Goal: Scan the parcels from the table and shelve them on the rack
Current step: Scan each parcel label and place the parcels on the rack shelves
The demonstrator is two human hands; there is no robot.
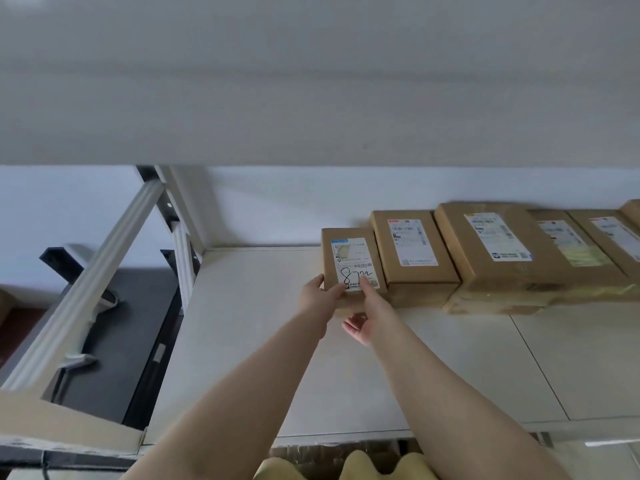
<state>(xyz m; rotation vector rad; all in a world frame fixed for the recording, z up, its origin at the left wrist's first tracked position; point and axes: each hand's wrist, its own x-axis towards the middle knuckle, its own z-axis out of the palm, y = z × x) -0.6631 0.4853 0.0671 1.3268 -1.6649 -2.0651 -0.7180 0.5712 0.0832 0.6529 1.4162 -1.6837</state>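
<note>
Here, at the far left, we see a dark tabletop [145, 327] below the rack's slanted white rail [86, 292], with a handheld scanner [104, 303] lying on it. Moving right, the pale shelf [263, 341] of the rack opens out in front of us, bare on its left side.

Our left hand [317, 297] comes next, its grip clamped on the near left corner of the small parcel [349, 261], thumb on top at the label's lower edge. Our right hand [363, 315] holds the same parcel from the right, a finger curled up over the near edge onto the label [355, 263] and the palm turned up beneath. The parcel sits at the left end of a row, just beside a slightly larger box [412, 251]; whether its underside is fully down on the shelf we cannot tell.

To finish this well, we judge it best to slide the parcel flush against its neighbour, keep its near edge in line with the row, and leave the label facing up before letting go.

The parcel is a small, flat brown cardboard box with a white shipping label carrying barcodes and handwritten black digits. Further right, more brown boxes [502, 244] continue the row, some stacked, all with labels upward.
</note>
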